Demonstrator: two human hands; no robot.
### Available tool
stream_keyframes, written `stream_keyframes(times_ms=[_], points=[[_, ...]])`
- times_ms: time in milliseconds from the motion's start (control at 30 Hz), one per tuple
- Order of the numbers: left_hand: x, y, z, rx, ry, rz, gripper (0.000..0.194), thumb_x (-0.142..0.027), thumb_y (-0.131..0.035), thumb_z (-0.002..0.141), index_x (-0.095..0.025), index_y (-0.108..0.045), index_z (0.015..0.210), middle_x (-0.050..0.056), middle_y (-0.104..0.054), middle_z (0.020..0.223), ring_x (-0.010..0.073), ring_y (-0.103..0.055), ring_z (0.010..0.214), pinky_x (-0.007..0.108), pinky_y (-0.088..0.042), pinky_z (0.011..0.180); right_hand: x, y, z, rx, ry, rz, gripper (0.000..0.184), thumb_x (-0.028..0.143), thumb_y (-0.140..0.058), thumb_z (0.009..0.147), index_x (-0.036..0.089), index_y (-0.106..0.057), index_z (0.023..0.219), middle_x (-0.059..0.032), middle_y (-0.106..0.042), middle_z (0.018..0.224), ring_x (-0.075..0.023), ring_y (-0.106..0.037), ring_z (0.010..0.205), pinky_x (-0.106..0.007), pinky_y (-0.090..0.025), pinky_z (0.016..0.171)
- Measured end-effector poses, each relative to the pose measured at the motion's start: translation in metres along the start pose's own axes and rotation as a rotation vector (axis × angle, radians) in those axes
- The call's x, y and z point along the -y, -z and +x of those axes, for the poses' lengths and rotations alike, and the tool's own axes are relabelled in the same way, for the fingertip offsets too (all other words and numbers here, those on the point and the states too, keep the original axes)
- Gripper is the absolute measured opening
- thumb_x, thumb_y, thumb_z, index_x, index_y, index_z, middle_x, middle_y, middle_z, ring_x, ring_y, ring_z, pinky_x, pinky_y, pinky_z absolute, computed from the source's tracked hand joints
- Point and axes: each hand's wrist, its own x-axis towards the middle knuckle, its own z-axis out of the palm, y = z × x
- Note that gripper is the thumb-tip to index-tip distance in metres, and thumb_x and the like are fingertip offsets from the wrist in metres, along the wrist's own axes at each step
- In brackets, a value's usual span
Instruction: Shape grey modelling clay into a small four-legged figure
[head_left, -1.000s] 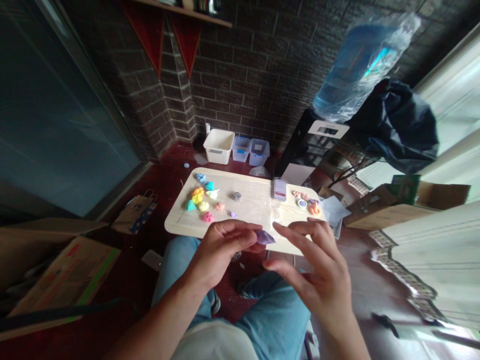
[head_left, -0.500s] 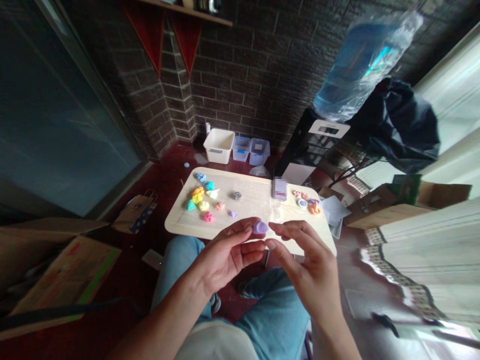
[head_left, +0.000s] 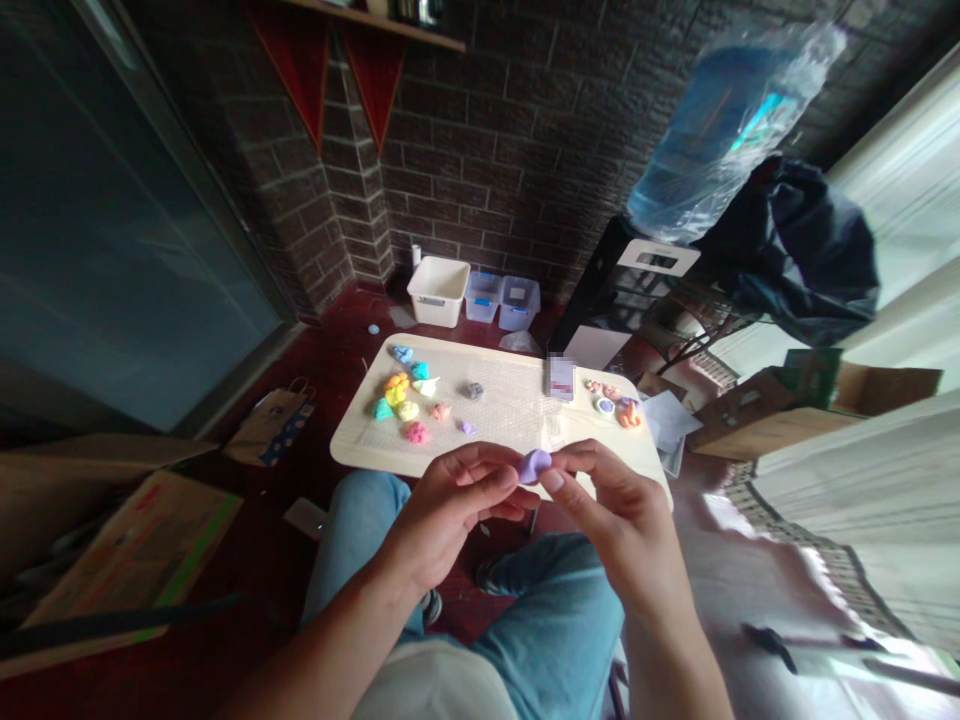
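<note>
A small lump of purple modelling clay [head_left: 535, 467] is held up over the near edge of the table [head_left: 495, 455]. My left hand [head_left: 457, 505] pinches its left side between thumb and fingers. At its right edge, the thumb and index finger of my right hand [head_left: 615, 500] are closed on it too. Beyond my hands, a smaller purple clay bit [head_left: 468, 428] lies on the table, with a grey lump [head_left: 474, 390] farther back. Several coloured lumps, among them a pink one [head_left: 416, 433] and a yellow-orange one [head_left: 395, 387], sit at the table's left.
A phone [head_left: 560, 378] lies at the table's back edge. Shaped clay pieces [head_left: 628, 414] are at the right end. Behind the table stand a white bin [head_left: 439, 292], clear boxes [head_left: 501, 300] and a water dispenser [head_left: 600, 290]. Cardboard boxes [head_left: 127, 560] flank both sides.
My right thumb and index finger have closed on the purple clay, from which they were apart before. The clay has shifted slightly right and nearer to me, and its shape looks tilted differently.
</note>
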Motion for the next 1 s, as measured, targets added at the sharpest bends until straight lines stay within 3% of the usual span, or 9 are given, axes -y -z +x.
stream_keyframes(times_ms=[233,433,633,1000], points=[[-0.0001,0.002,-0.0003,-0.039,-0.057,0.105,0.017,-0.024,-0.079,0.075,-0.017,-0.073,0.089,0.002,-0.077,0.086,0.0112,-0.073,0.074,0.019,-0.057,0.071,-0.002,0.0066,0.0024,0.06,-0.039,0.054,0.007,0.032,-0.071,0.085,0.027,-0.072,0.088,0.0012,-0.068,0.087,-0.0136,-0.063,0.084,-0.027,-0.046,0.075],[0.002,0.0009,-0.0014,-0.073,-0.119,0.131,0.018,-0.021,-0.082,0.072,-0.019,-0.075,0.089,0.002,-0.078,0.086,0.0128,-0.073,0.082,0.021,-0.058,0.079,-0.0004,0.0092,0.0022,0.065,0.026,-0.003,0.005,0.028,-0.073,0.083,0.028,-0.074,0.088,0.0018,-0.067,0.084,-0.0121,-0.061,0.08,-0.024,-0.047,0.072],[0.0002,-0.0027,-0.0032,-0.081,-0.146,0.127,0.015,-0.02,-0.082,0.071,-0.021,-0.076,0.086,0.0,-0.079,0.081,0.0103,-0.074,0.077,0.015,-0.056,0.074,0.0048,0.0099,0.0019,0.033,0.161,-0.126,0.006,0.022,-0.072,0.084,0.026,-0.074,0.089,0.0007,-0.067,0.083,-0.0126,-0.063,0.077,-0.024,-0.048,0.068],[0.0026,-0.0017,-0.0034,-0.08,-0.161,0.107,0.017,-0.022,-0.083,0.069,-0.021,-0.077,0.085,0.001,-0.078,0.079,0.0116,-0.074,0.073,0.018,-0.058,0.072,0.0033,0.0073,0.0024,-0.018,0.43,-0.279,0.017,0.012,-0.071,0.083,0.026,-0.072,0.092,0.0005,-0.065,0.08,-0.0156,-0.059,0.078,-0.032,-0.046,0.072]])
